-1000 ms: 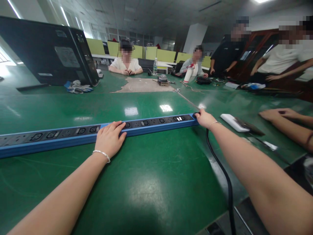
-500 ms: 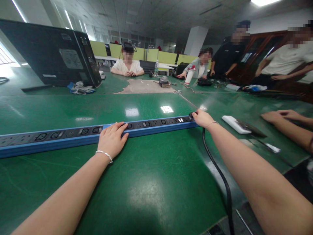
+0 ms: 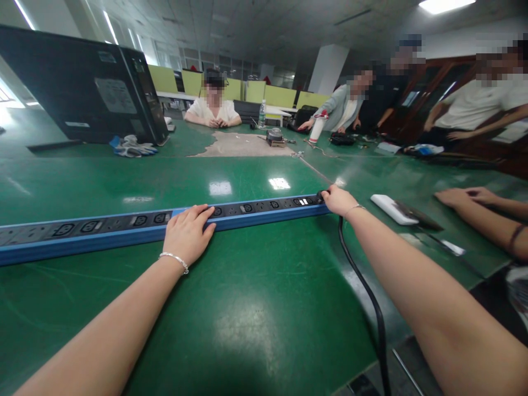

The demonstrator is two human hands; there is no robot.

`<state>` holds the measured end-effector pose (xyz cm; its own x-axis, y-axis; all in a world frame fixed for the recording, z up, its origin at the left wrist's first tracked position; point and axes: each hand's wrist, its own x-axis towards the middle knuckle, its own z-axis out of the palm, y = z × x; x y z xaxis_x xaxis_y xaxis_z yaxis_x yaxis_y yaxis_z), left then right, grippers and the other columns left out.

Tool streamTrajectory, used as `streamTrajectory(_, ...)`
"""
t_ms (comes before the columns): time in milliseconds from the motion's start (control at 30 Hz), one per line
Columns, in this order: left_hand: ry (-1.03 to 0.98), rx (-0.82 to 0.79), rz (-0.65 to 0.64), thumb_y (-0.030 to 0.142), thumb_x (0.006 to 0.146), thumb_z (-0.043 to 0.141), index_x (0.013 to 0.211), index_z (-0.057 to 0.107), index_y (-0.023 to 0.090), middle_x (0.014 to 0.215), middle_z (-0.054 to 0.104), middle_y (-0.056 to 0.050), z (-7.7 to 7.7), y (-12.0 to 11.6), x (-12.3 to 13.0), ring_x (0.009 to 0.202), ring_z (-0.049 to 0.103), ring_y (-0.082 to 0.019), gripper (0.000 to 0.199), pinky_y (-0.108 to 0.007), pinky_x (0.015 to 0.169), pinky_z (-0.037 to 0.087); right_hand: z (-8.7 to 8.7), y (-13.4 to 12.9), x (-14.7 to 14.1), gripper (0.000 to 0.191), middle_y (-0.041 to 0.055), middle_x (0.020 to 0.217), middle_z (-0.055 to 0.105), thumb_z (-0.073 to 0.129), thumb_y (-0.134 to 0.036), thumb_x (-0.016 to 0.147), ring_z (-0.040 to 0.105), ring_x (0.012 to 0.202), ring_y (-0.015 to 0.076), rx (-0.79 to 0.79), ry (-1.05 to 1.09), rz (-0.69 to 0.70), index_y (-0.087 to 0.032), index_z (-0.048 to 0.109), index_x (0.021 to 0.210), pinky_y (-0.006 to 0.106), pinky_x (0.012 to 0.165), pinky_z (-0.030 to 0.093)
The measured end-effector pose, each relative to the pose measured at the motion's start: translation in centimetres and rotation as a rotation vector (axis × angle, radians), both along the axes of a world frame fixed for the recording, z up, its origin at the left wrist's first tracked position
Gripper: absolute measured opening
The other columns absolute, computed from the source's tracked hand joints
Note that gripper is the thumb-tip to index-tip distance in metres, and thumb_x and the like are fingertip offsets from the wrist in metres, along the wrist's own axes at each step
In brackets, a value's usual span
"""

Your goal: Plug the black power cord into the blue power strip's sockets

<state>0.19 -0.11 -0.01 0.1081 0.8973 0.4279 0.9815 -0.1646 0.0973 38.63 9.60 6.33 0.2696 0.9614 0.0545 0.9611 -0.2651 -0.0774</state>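
A long blue power strip (image 3: pixel 256 220) with black sockets lies across the green table. My left hand (image 3: pixel 187 234) is over its middle, fingers laid across the top and thumb against the near side, gripping it. At the strip's right end my right hand (image 3: pixel 340 201) is closed around a black plug (image 3: pixel 322 194), mostly hidden by the fingers. The plug sits at the last part of the strip; how deep it is cannot be seen. A black cable (image 3: pixel 363 275) hangs from below my right hand toward the table's near edge.
A black computer case (image 3: pixel 86 91) stands at the left, with work gloves (image 3: pixel 132 146) before it. A white box-like object (image 3: pixel 394 209) lies right of my hand, near another person's hands (image 3: pixel 462 197). Other people are around the far side, near a bottle (image 3: pixel 262 114).
The view has shifted slightly. Both my hands keep their places on the strip and plug. At the far right of the table, a person in grey has leaned up and to the right.
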Motion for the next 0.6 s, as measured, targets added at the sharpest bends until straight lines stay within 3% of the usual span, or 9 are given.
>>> streamTrajectory(333,-0.012,0.002,-0.002,0.037,0.087,0.038,0.125,0.052,0.026,0.132,0.053,-0.003,0.0,0.1,0.0,0.122,0.047,-0.024,0.041,-0.043,0.1,0.034,-1.4,0.8,-0.1,0.04,0.0203,0.107,0.063,0.028,-0.038,0.09,0.061,0.101,0.0293,-0.087,-0.048,0.022,-0.011,0.042,0.116,0.041,0.086,0.043)
streamTrajectory(600,0.014,0.033,-0.002,0.036,0.088,0.039,0.125,0.052,0.025,0.131,0.054,-0.003,-0.3,0.0,0.0,0.12,0.048,-0.024,0.041,-0.042,0.1,0.035,-1.3,1.7,0.4,0.041,0.0216,0.106,0.063,0.025,-0.037,0.09,0.062,0.098,0.0276,-0.148,-0.055,0.045,-0.009,0.043,0.115,0.038,0.084,0.044)
